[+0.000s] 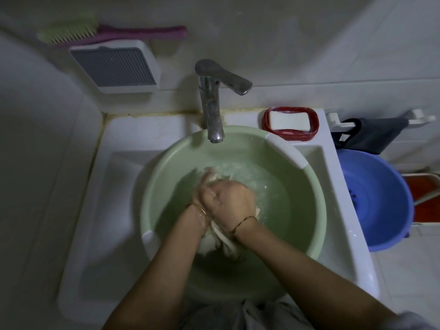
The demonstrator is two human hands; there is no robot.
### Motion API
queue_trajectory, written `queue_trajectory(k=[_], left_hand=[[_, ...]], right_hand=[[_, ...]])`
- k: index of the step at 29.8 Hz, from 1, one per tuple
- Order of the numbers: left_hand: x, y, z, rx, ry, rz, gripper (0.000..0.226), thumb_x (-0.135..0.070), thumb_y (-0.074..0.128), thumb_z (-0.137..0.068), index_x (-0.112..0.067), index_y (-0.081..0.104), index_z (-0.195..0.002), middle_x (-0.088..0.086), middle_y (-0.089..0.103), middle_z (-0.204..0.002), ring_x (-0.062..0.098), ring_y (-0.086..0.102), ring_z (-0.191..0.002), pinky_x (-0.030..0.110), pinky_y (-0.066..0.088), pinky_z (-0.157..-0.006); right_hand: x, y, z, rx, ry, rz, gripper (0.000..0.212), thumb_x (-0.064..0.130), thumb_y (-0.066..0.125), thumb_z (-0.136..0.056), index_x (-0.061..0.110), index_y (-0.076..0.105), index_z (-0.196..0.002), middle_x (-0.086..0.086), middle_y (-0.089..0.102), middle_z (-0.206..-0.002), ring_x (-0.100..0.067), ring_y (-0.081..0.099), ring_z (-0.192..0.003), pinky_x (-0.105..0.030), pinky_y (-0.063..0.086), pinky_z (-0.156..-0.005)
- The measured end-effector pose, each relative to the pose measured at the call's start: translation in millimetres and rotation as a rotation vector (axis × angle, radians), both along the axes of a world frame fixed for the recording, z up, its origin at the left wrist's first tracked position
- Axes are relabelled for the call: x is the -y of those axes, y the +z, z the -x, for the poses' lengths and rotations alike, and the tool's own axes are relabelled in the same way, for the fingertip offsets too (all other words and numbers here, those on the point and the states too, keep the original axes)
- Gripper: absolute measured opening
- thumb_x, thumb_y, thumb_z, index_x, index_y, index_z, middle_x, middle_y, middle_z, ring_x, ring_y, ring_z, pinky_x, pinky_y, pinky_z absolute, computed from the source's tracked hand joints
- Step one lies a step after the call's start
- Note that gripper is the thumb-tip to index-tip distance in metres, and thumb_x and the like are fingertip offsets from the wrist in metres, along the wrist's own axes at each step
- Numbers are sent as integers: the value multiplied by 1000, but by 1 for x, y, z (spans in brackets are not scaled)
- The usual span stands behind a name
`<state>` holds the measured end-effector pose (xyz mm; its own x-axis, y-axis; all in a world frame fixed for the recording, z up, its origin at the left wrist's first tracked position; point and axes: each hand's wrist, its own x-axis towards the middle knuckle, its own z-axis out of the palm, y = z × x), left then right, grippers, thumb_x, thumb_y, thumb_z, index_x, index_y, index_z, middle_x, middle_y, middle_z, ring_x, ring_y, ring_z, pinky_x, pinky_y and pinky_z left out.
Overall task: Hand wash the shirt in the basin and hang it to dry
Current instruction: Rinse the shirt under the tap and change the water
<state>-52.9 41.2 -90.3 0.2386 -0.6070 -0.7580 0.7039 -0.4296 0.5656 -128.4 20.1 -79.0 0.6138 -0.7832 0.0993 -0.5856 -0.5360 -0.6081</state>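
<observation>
The basin (166,186) is moulded in pale green plastic, smooth and faintly shiny, and white plastic grips are set on its rim. The shirt (219,241) is seen as pale, wet, wrinkled cloth. The faucet (210,103) is made of polished metal, dulled by water spots. The sink (114,167) is finished in a glossy white glaze, seemingly ceramic. A smooth white soap bar (289,120) is kept in a red plastic dish (292,136). The blue tub (385,210) is formed of glossy plastic. A dark matt cloth (376,134) is hung beside it. The wall tiles (309,44) are glazed smooth. A ribbed grey and white plastic tray (114,67) is fixed to them.
</observation>
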Motion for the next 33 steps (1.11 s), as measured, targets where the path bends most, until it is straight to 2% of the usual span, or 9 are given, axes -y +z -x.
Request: queue_trajectory(k=[5,7,10,15,19,21,25,29,33], left_hand=[[6,9,8,279,-174,-105,37,-12,28,-102,-10,50,-71,7,48,-73,12,49,-65,20,40,-59],[8,0,0,640,-451,-205,31,-20,36,-100,-8,59,-83,8,58,-85,19,53,-76,25,36,-63],[0,-17,-16,1150,-484,-303,29,-30,45,-92,-7,62,-95,19,63,-104,30,58,-91,28,40,-71],[-22,-26,-2,1619,-925,-401,57,-50,29,-96,-38,9,-148,10,-6,-157,40,3,-142,52,11,-114],[-25,-49,3,1553,-1287,-423,71,-47,31,-95,-27,-11,-149,7,-23,-156,32,-15,-144,52,0,-117],[-30,-63,0,1564,-1401,-450,69,-47,27,-96,-23,-7,-150,7,-16,-157,30,-12,-145,52,0,-117],[-28,-65,-8,1503,-1542,-517,58,-48,14,-98,-23,10,-151,8,1,-159,32,-2,-145,51,-2,-116],[-17,-50,-24,1339,-1389,-370,53,-55,24,-96,-29,36,-141,8,23,-152,31,13,-141,45,14,-114],[-26,-20,-24,1628,-1185,-239,32,-43,49,-91,-23,56,-116,5,45,-125,28,37,-120,35,34,-98]], right_hand=[[27,-8,3,-108,-82,-204,40,42,33,-89,18,48,-61,-4,52,-65,-25,50,-63,-29,25,-54],[44,-17,9,-233,-131,-213,38,40,37,-96,18,47,-67,-12,60,-82,-30,56,-77,-29,34,-61],[62,-28,19,-451,-119,-252,28,36,41,-96,15,58,-99,-11,50,-116,-30,55,-93,-38,50,-81],[52,-18,31,-805,-31,-70,43,30,43,-95,31,35,-137,-8,7,-153,-46,25,-130,-59,36,-99],[16,-28,25,-926,227,-19,83,51,44,-92,30,-13,-148,-7,-23,-155,-53,-13,-137,-73,14,-103],[12,-44,24,-1022,282,-85,80,58,32,-93,29,-21,-146,-6,-29,-154,-52,-14,-137,-76,13,-100],[26,-64,31,-1133,453,-98,73,63,23,-93,28,-9,-149,-5,-19,-157,-42,-1,-142,-63,19,-105],[60,-54,24,-1080,487,-14,48,35,35,-99,22,30,-145,-10,24,-152,-35,18,-140,-50,30,-107],[59,-15,13,-945,414,-77,39,31,41,-96,24,48,-134,-5,33,-148,-38,18,-139,-53,22,-111]])
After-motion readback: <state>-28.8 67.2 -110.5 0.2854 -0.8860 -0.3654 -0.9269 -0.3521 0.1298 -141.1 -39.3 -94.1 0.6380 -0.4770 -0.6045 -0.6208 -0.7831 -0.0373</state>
